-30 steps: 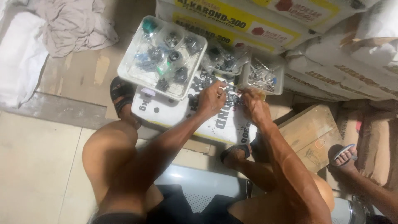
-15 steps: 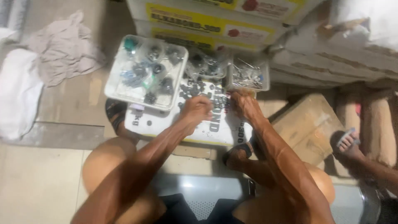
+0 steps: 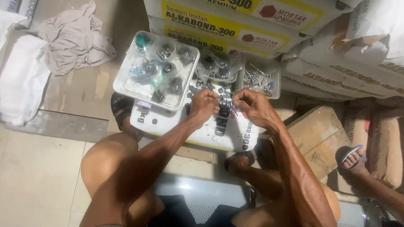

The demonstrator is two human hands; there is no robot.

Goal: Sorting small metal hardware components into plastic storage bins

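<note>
Here both hands work close together over the white sack (image 3: 168, 122): left hand (image 3: 205, 104) and right hand (image 3: 251, 105) each have fingers pressed together, pinching small dark metal parts (image 3: 229, 108); the parts tray (image 3: 126, 84) sits within easy reach.

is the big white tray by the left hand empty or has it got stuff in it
It has stuff in it. The white tray holds many small dark fittings, some in clear bags, plus green pieces. It sits just beyond the left hand.

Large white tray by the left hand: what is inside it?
The large white tray holds small clear bags of dark metal fittings, a green-capped part in its far corner, and a loose black ring. The bags blur their exact contents and cover the tray bottom.
</note>
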